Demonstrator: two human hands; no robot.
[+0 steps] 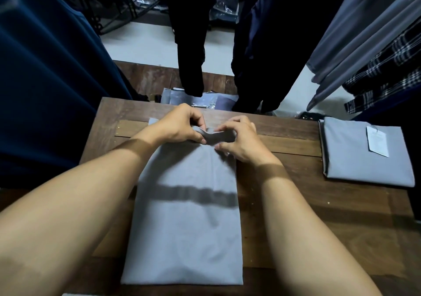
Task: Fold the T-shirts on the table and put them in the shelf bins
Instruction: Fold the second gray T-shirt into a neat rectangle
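Observation:
A grey T-shirt (pixel 184 223) lies lengthwise on the wooden table (pixel 296 216), folded into a long narrow strip. At its far end my left hand (pixel 180 127) pinches the collar edge and lifts it slightly. My right hand (pixel 239 143) pinches the same raised collar fabric from the right side, with its lower fingers resting on the shirt. A second grey T-shirt (pixel 364 156), folded flat with a white paper tag on top, lies at the table's right edge. No shelf bins are visible.
Dark garments (pixel 191 45) hang just beyond the table's far edge. Blue fabric (pixel 45 68) hangs at the left, grey and checked clothes (pixel 376 56) at the right. Plastic-wrapped packets (pixel 200 101) lie on the floor behind the table.

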